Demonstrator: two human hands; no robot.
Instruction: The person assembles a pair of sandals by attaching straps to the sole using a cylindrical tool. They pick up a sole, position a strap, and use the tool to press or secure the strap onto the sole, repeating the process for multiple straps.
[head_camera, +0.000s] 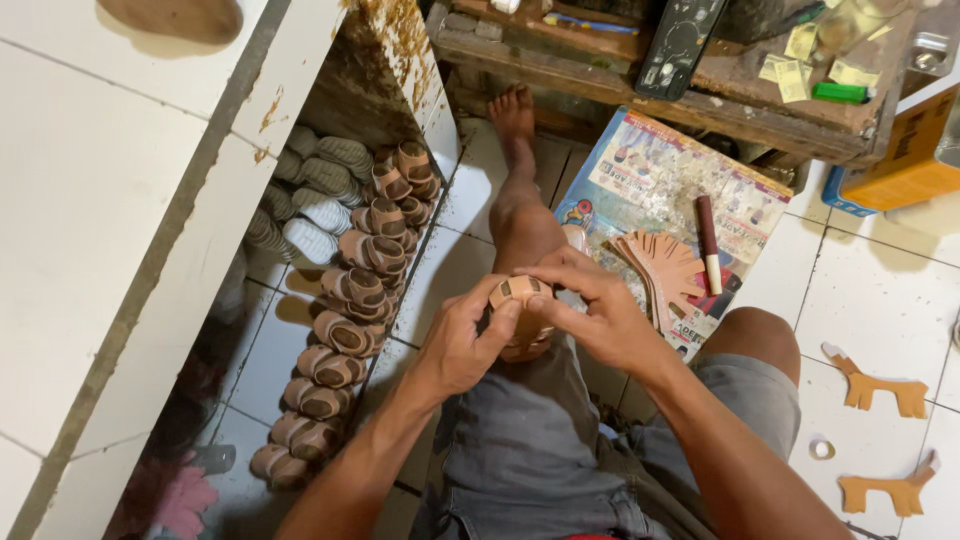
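Sandal upper sits pinched between our left hand and right hand; finished sandals line the floor, cut leather pieces remain unused.

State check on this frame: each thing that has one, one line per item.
left hand: closed around the small sandal, thumb on top
right hand: fingers pressing the strap from the other side
small sandal: held over the lap by both hands, strap up
finished sandals: lined up in a row on the floor
cut leather straps: fanned out, loose on the printed paper
brown tool: lying unused on the paper
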